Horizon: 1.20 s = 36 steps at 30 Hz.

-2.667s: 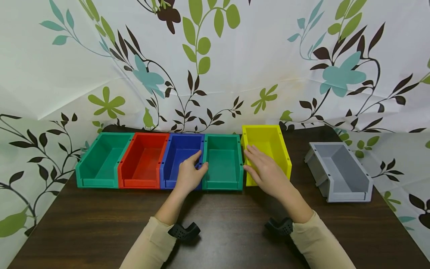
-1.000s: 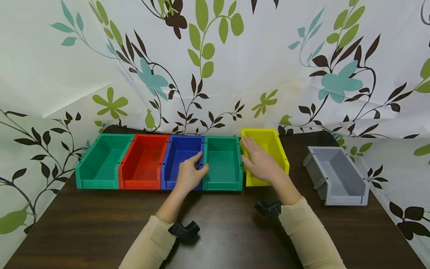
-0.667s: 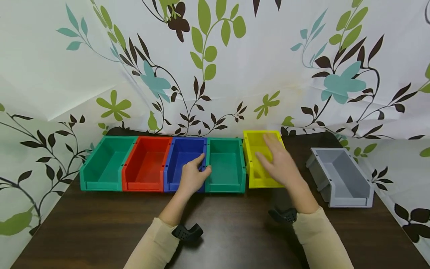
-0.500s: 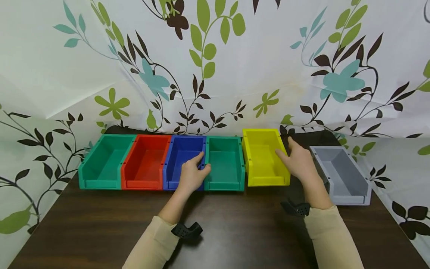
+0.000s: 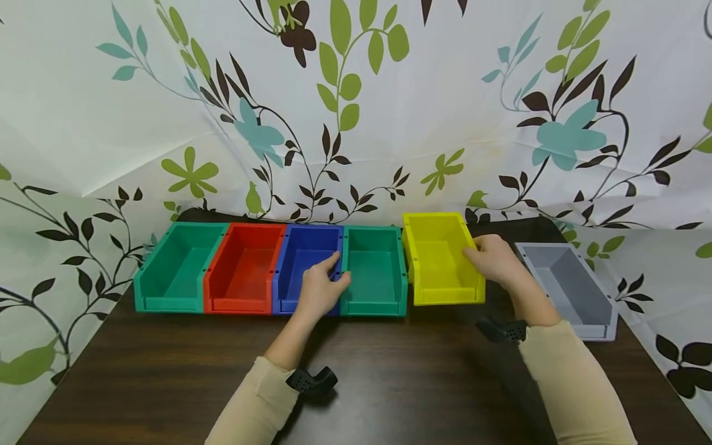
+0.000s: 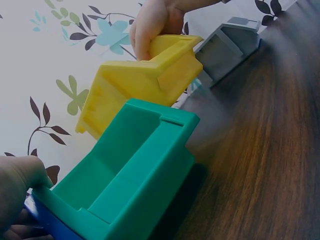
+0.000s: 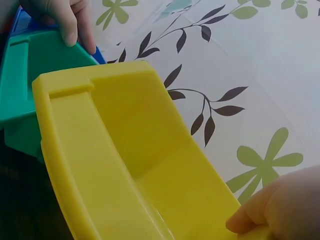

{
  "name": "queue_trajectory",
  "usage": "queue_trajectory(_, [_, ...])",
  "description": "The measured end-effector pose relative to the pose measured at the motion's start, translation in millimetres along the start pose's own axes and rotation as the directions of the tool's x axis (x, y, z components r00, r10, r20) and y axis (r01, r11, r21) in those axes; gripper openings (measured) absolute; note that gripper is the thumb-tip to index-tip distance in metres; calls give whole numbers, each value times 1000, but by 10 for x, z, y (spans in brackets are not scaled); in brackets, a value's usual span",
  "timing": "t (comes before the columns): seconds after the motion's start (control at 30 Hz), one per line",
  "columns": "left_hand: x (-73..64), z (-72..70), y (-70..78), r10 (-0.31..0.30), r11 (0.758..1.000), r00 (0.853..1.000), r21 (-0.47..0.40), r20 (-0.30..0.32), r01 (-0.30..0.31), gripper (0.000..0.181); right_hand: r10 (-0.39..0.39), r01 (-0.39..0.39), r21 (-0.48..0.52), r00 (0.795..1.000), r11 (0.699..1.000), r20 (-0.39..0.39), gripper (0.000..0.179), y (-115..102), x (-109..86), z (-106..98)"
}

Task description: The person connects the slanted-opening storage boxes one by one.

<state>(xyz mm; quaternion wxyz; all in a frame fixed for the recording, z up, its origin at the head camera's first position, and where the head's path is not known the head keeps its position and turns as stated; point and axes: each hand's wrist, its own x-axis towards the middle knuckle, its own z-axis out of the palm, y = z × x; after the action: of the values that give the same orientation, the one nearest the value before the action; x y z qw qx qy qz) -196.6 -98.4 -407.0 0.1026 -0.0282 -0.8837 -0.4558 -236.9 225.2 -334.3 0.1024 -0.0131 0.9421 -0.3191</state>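
My left hand (image 5: pixel 319 290) pinches the adjoining side walls of the blue bin (image 5: pixel 300 244) and the green bin (image 5: pixel 371 275) to its right. Its thumb lies over the green side in the left wrist view, while the fingers are on the blue side. My right hand (image 5: pixel 500 262) grips the yellow bin (image 5: pixel 436 266) by its right wall, thumb over the rim. In the left wrist view the yellow bin (image 6: pixel 125 85) is tilted and raised beside the green bin (image 6: pixel 145 190). The right wrist view shows my right thumb (image 7: pixel 245 217) at the yellow bin's edge; the outer fingers are hidden.
Left of the blue bin, a red bin (image 5: pixel 245 266) and another green bin (image 5: pixel 178 266) stand side by side. A grey bin (image 5: pixel 581 290) sits apart at the right, angled on the dark wooden table (image 5: pixel 389 383). Behind hangs a leaf-patterned cloth (image 5: pixel 434 105).
My right hand has moved from the yellow bin's left wall across to its right wall and taken hold there. The yellow bin has risen slightly. My left hand has kept its place.
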Motion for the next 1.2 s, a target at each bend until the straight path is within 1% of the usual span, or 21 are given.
queue_trajectory(0.17, [13, -6, 8, -9, 1000, 1000, 1, 19, 9, 55, -20, 21, 61, 1000, 998, -17, 40, 68, -2, 35])
queue_trajectory(0.3, [1, -11, 10, -21, 1000, 999, -16, 28, 22, 54, -2, 6, 104, 999, 995, -43, 45, 111, -54, 114])
queue_trajectory(0.4, [-5, -15, 17, -15, 1000, 1000, -23, 25, 16, 54, 13, -7, 113, 999, 994, -52, 46, 80, -78, 107])
queue_trajectory(0.6, [-9, -7, 13, -14, 999, 999, -42, 36, 16, 54, 8, -10, 123, 1000, 992, 18, 41, 16, -37, -10])
queue_trajectory(0.77, [-8, -3, 16, -9, 999, 999, -52, 42, 12, 55, -7, 2, 90, 999, 996, 51, 39, 7, 35, -102])
queue_trajectory(0.93, [-7, 14, 22, -9, 999, 999, -47, 43, 11, 54, 20, -27, 84, 997, 996, 80, 41, -20, 53, -163])
queue_trajectory(1.07, [-5, 30, 21, 5, 999, 999, -50, 44, -3, 55, 27, -33, 114, 998, 993, 56, 42, -10, 12, -135])
queue_trajectory(1.2, [-9, 21, 3, 8, 998, 999, -56, 37, -5, 54, 20, -22, 148, 1000, 989, 15, 45, 25, -71, -18])
